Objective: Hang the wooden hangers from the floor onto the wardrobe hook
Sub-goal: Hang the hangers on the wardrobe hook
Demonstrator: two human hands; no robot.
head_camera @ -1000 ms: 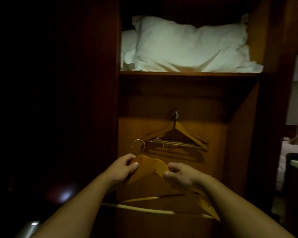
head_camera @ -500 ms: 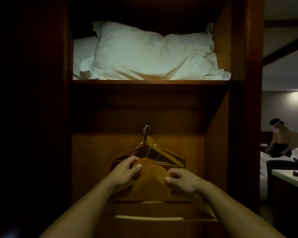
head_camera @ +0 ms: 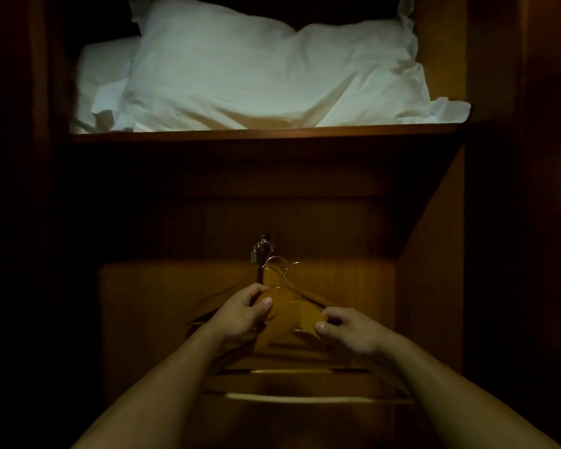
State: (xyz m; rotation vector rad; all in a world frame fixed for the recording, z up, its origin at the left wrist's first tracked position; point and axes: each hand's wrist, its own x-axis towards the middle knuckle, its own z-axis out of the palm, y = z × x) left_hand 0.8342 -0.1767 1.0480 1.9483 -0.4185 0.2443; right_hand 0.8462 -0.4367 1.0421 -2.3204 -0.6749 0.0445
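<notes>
Head view: dim wardrobe interior.

Two wooden hangers [head_camera: 284,320] are held together in front of the back panel. Their wire hooks [head_camera: 292,273] sit just below and right of the wardrobe hook [head_camera: 262,247], not yet on it.

Left hand [head_camera: 240,314] grips the left hanger's crown, thumb on its face. Right hand [head_camera: 348,332] pinches the right hanger's shoulder.

A further hanger possibly hangs behind, but it is too dark to confirm.

White pillows [head_camera: 256,76] lie on the shelf [head_camera: 266,133] above.
</notes>
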